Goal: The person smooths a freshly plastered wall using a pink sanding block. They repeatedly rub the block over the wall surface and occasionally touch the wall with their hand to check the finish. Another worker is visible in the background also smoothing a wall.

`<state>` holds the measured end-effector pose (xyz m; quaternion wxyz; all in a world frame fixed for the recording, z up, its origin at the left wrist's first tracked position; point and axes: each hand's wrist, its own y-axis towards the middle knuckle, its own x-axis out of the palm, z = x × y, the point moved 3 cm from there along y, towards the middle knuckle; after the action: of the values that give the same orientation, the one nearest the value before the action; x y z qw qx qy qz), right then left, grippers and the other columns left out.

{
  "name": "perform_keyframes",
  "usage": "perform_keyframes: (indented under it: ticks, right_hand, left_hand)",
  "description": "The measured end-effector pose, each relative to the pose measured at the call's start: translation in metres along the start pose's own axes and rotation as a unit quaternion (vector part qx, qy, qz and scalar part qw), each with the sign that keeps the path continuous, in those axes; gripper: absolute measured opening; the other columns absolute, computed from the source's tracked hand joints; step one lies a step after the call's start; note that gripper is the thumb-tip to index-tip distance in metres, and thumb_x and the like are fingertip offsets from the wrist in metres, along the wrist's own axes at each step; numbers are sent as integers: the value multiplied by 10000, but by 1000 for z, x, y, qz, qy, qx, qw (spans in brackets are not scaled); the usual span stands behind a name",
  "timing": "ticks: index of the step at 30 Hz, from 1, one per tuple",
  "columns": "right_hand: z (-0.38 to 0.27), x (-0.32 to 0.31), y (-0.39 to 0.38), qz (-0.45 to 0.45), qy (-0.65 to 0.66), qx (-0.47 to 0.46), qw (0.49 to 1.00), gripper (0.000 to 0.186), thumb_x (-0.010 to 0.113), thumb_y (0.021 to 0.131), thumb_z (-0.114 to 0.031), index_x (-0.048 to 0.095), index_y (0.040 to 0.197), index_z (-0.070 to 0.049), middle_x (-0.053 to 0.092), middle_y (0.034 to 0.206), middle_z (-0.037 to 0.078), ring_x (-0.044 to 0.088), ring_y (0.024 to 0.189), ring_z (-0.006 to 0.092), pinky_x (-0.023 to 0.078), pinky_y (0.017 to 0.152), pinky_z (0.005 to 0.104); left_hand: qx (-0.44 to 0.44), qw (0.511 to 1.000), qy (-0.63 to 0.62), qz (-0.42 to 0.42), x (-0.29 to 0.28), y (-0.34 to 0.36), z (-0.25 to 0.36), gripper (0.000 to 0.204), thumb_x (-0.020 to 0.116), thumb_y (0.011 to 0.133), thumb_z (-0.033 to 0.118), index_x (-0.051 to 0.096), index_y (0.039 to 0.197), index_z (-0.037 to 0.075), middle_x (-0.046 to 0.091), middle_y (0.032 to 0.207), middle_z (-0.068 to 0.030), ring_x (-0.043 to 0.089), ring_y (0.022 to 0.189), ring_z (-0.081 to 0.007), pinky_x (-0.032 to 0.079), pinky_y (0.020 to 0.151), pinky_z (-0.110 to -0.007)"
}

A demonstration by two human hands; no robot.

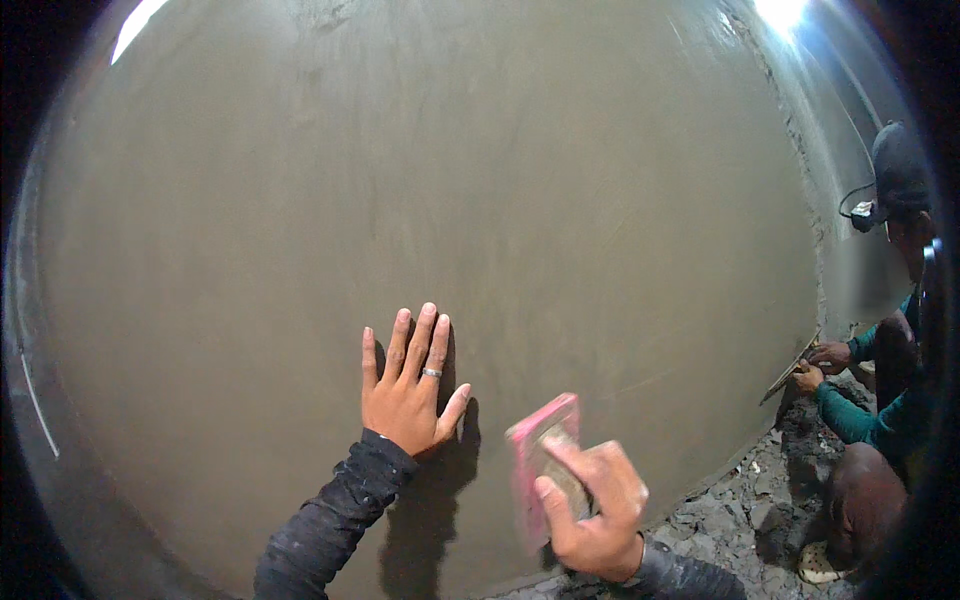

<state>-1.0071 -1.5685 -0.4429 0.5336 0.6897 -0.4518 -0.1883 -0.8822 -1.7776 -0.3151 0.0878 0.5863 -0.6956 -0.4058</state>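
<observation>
My left hand [408, 395] is open, its fingers spread against the smooth grey-brown plastered wall [560, 200]. A ring shows on one of its fingers. To its right and a little lower, my right hand [600, 510] is closed around the handle of a pink plastering float [545, 415]. The float is tilted, slightly blurred, with grey mortar on its back and handle. Whether its face touches the wall I cannot tell.
At the right a co-worker [850, 420] in a cap and green sleeves crouches, holding a thin flat tool [790, 368] at the wall's lower edge. Broken mortar lumps [730, 520] cover the ground below. A bright lamp [780, 12] shines at the upper right.
</observation>
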Motion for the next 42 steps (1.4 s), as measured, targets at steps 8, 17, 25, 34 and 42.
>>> perform_keyframes:
  ticks: [8,17,25,34,42]
  right_hand:
    - [-9,4,-45,-76,51,-7,996,434,802,850,-10,795,1284,-15,766,1026,157,661,756,290,590,665,401]
    - [13,-3,-60,-32,38,11,999,437,799,864,-18,798,1301,-33,783,1046,153,677,780,293,600,695,402]
    - [70,-35,-55,38,-155,27,987,448,785,912,-56,771,1359,-37,751,1123,159,677,905,308,576,828,408]
    - [200,-150,-161,-30,-104,440,891,364,724,955,-70,761,1309,3,800,1177,161,711,1119,195,538,1023,373]
    - [338,-263,-283,-97,-280,601,742,317,704,870,-118,851,1147,-67,827,977,164,784,900,273,597,849,389]
  left_hand:
    - [16,999,31,12,-3,2,8,908,652,992,551,379,1752,137,335,1831,-59,206,1720,-336,62,1376,-646]
    - [11,999,27,31,8,-2,10,866,626,1009,553,398,1748,162,352,1825,-38,233,1714,-318,80,1370,-655]
    - [-26,991,9,129,41,15,-15,838,659,1011,486,392,1758,216,352,1827,-52,259,1706,-319,136,1371,-627]
    - [57,997,-56,22,32,-79,-33,701,659,1038,337,500,1693,146,444,1771,-138,352,1666,-374,210,1352,-605]
    - [21,928,-341,-147,-18,-218,40,586,592,1035,238,605,1550,-42,524,1657,-312,436,1589,-492,284,1319,-596]
